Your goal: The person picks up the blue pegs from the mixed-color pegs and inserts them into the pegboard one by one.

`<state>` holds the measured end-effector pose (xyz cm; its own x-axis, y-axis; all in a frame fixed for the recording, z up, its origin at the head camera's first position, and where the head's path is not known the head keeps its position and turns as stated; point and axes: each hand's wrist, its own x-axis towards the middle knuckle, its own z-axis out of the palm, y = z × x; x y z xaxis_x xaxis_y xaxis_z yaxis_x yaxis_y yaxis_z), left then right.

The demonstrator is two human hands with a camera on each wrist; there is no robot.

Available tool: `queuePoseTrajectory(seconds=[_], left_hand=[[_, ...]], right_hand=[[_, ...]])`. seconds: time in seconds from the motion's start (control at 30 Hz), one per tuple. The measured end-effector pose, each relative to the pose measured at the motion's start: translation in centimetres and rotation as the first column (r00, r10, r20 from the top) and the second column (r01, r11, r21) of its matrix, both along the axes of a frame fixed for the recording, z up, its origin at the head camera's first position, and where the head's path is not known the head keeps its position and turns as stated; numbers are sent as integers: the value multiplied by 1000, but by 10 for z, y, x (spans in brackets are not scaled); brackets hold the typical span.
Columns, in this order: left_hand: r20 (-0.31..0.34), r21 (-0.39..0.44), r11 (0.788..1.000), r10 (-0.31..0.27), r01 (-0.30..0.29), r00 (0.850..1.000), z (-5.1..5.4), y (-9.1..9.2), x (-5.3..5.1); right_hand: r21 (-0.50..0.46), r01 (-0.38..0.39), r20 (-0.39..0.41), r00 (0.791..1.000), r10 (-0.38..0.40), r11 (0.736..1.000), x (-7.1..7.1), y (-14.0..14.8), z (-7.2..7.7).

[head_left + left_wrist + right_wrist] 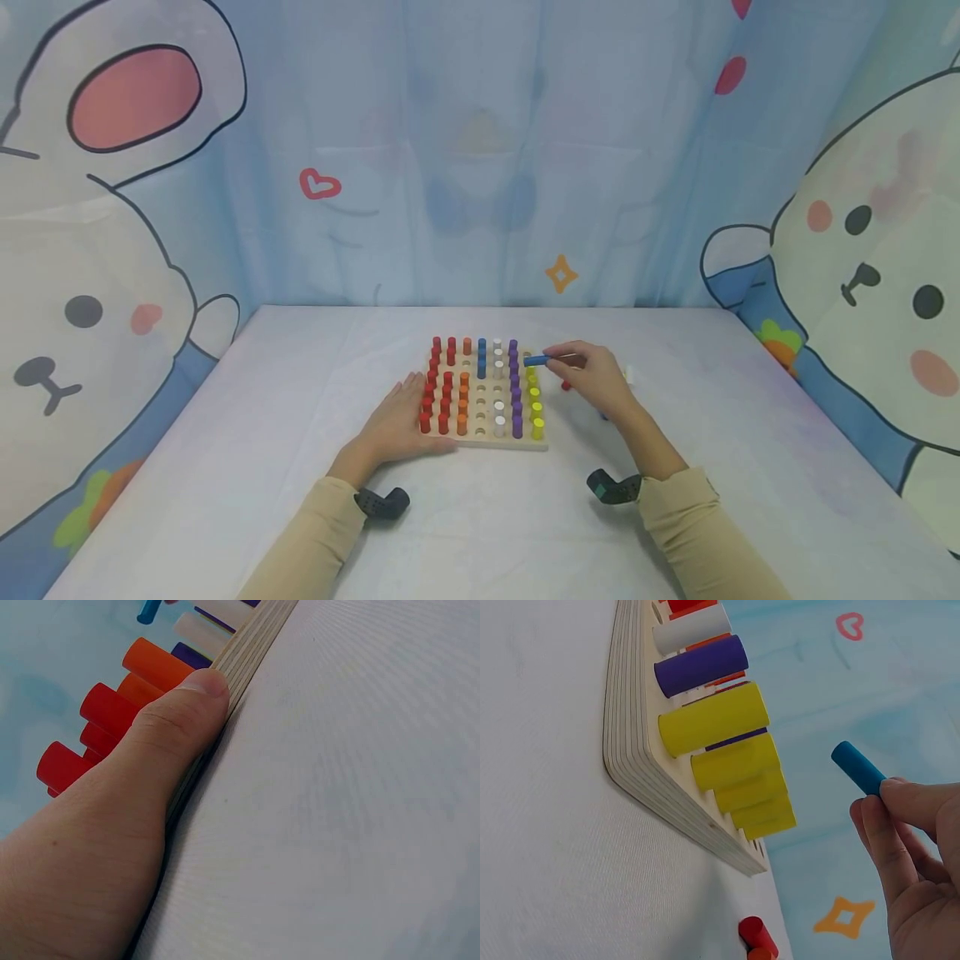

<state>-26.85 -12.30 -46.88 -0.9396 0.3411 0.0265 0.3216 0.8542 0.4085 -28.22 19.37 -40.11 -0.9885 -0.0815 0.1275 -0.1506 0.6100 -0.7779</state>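
A wooden pegboard (504, 445) lies on the table, with upright pegs in colour columns: red, orange, blue, white, purple and yellow from left to right. Bare holes show in the blue column and elsewhere. Along the board's left side and front left corner rests my left hand (393, 423), its thumb (176, 716) against the front edge in the left wrist view. My right hand (596, 379) pinches a blue peg (859, 766) between thumb and fingertips, above the back right part of the board. That peg is tilted almost level, apart from the yellow pegs (712, 720).
Loose pegs lie right of the board, among them a red peg (756, 934) and a white one (628, 375); my right hand partly hides this group. A white cloth (480, 525) covers the table. Behind hangs a blue printed curtain (480, 208).
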Motion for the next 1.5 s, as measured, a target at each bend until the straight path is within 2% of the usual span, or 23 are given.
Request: queuePoseTrajectory(seconds=[0.23,0.67,1.0,1.33,1.5], left_hand=[[-3,-2,1000,-1,1,1000,-1,0,-1],[-8,-4,1000,-2,2,1000,-2,-1,-1],[-3,-8,1000,-1,1,1000,-1,-1,-1],[-12,0,1000,-12,12,1000,-1,-2,-1],[-17,-6,1000,-14,14,1000,-3,-3,-2]], right_hand=[[-1,-13,27,1000,13,1000,2,-6,1],[68,-8,-13,1000,9,998,5,-24,2],[107,-35,-78,996,44,994,6,-39,2],[155,-41,-92,994,56,987,3,-54,-1],[150,-37,-69,996,48,988,2,-63,-3]])
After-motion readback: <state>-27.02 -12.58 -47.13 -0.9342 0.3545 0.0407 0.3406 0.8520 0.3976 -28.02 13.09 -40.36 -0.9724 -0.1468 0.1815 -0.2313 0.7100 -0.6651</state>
